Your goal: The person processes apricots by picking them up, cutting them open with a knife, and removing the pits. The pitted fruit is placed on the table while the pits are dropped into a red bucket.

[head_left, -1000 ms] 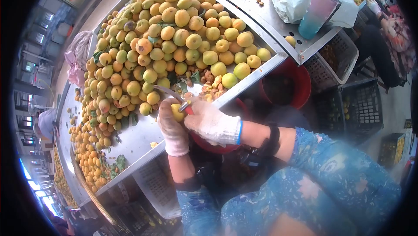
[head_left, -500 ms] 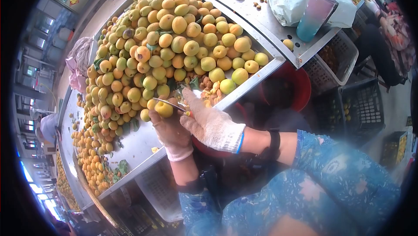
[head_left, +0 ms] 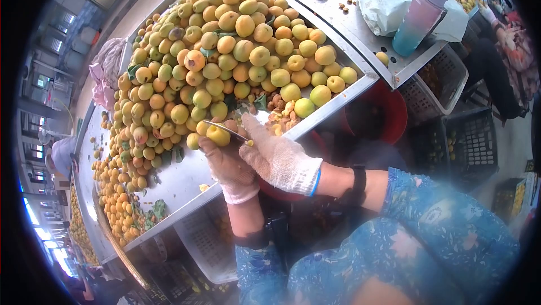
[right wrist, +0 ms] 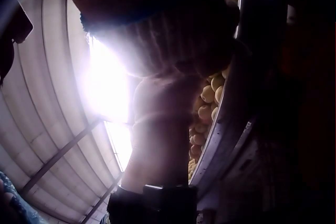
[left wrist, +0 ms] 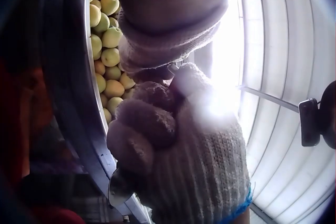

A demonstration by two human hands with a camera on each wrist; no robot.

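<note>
My gloved left hand (head_left: 230, 167) holds a yellow apricot (head_left: 218, 136) up at its fingertips, over the front edge of the metal table. The thin blade of a knife (head_left: 226, 130) lies across the top of that fruit. My right hand (head_left: 284, 161), in a white knit glove with a blue cuff edge, grips the knife, its forefinger pointing up toward the pile. In the left wrist view the right hand (left wrist: 194, 150) shows curled fingers; the apricot is hidden there. The right wrist view is dark, with the left hand's wrist (right wrist: 163, 134) below the right glove.
A large heap of apricots (head_left: 197, 74) covers the metal table (head_left: 191, 170); pits and split pieces (head_left: 282, 116) lie at its near edge. Red buckets (head_left: 389, 113) and crates (head_left: 468, 141) stand below. A tumbler (head_left: 417, 20) and white bag (head_left: 375, 9) sit on the adjoining table.
The apricot has come up from between the hands to the left fingertips, and the knife blade now lies across it. The right hand's forefinger has straightened. The head view shifted slightly.
</note>
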